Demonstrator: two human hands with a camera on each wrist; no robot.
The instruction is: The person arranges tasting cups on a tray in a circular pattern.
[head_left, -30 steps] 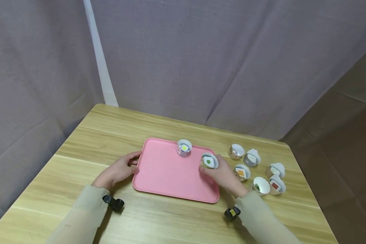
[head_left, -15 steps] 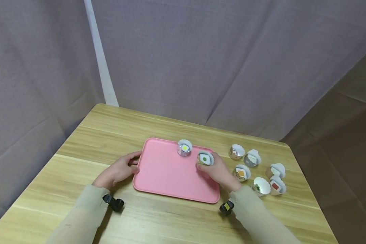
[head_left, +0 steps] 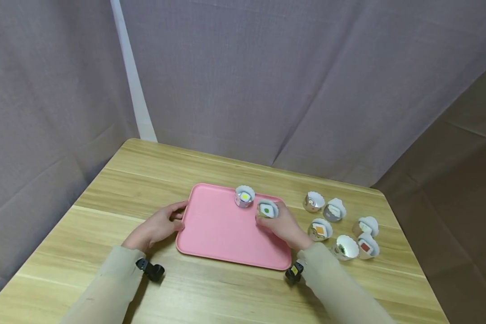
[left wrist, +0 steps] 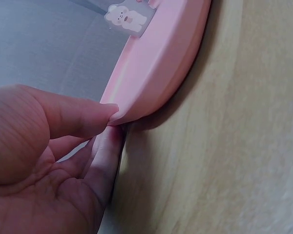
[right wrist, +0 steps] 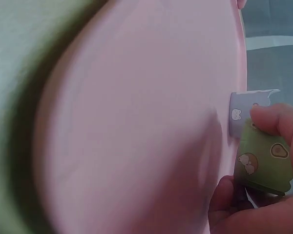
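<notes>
In the head view a pink rectangular tray (head_left: 227, 236) lies on the wooden table. My left hand (head_left: 158, 226) holds its left edge; in the left wrist view the thumb (left wrist: 83, 117) is on the rim and a finger reaches beneath. My right hand (head_left: 286, 228) grips a green paper baking cup (right wrist: 263, 161) over the tray's right half. That cup has small printed pictures outside and a white square with a green dot inside. Near the tray's far edge stands a lilac paper cup (head_left: 245, 196), holding a white square with a yellow dot.
Several more paper cups are grouped right of the tray, among them one with an orange square (head_left: 320, 230) and another with a red square (head_left: 365, 245). A grey curtain (head_left: 235, 81) hangs behind the wooden table (head_left: 178, 162).
My right hand has carried the green paper cup leftward over the tray, closer to the lilac cup. The left hand and the tray have stayed in place.
</notes>
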